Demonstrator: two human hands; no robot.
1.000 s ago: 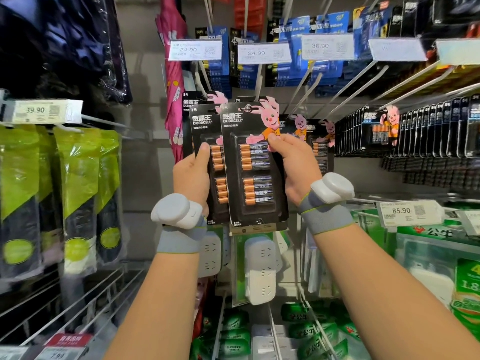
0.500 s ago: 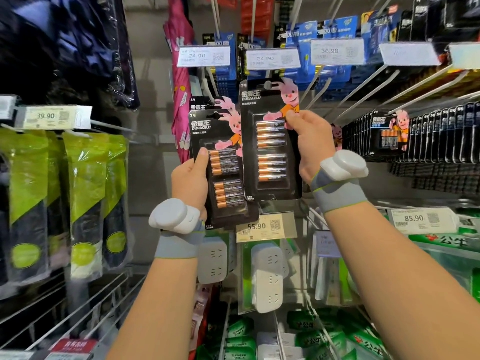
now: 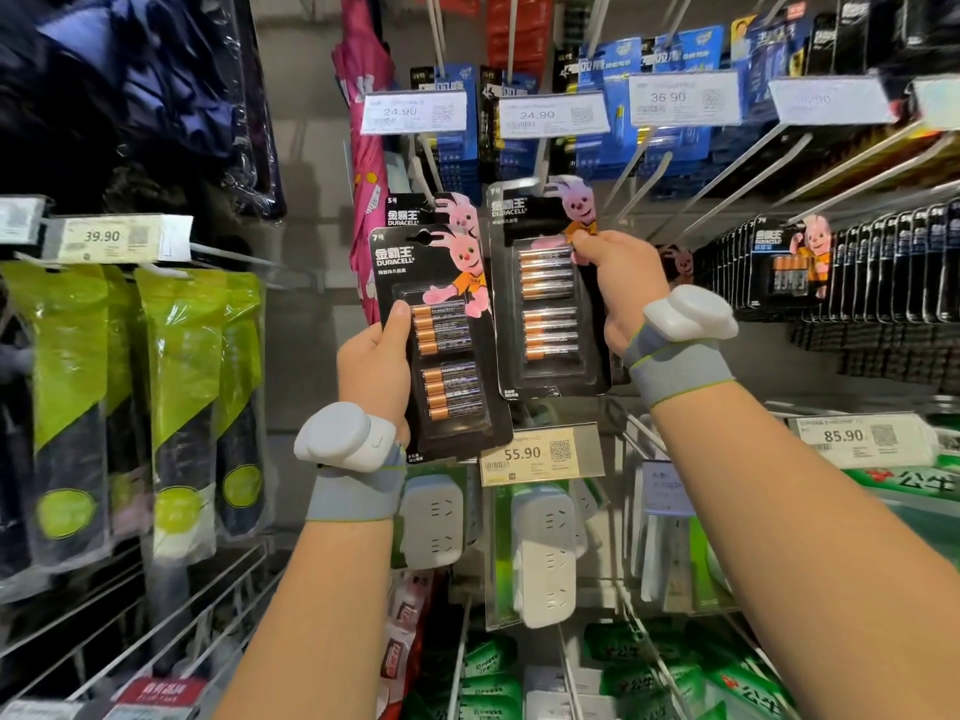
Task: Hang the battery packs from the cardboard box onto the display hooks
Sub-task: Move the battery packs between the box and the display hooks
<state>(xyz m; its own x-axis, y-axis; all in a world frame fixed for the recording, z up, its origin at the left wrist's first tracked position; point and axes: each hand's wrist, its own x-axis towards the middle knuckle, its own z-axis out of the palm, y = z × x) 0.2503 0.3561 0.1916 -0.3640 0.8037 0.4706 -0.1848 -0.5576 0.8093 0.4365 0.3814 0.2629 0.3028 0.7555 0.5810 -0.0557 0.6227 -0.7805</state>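
My left hand grips the lower left edge of a black battery pack with a pink bunny on it. Another such pack hangs on the display just behind it. My right hand pinches a second black battery pack by its upper right side and holds it up against a bare white display hook. Whether the hook passes through the pack's hole I cannot tell. More bare hooks slant to the right. The cardboard box is out of view.
A full row of black battery packs hangs at the right. Blue packs and price tags hang above. White power strips and a 55.90 tag hang below my hands. Green-packed umbrellas hang at the left.
My right hand has lifted its pack away from the left-hand stack, up and to the right, to the bare hook. My left hand has kept its pack almost still.
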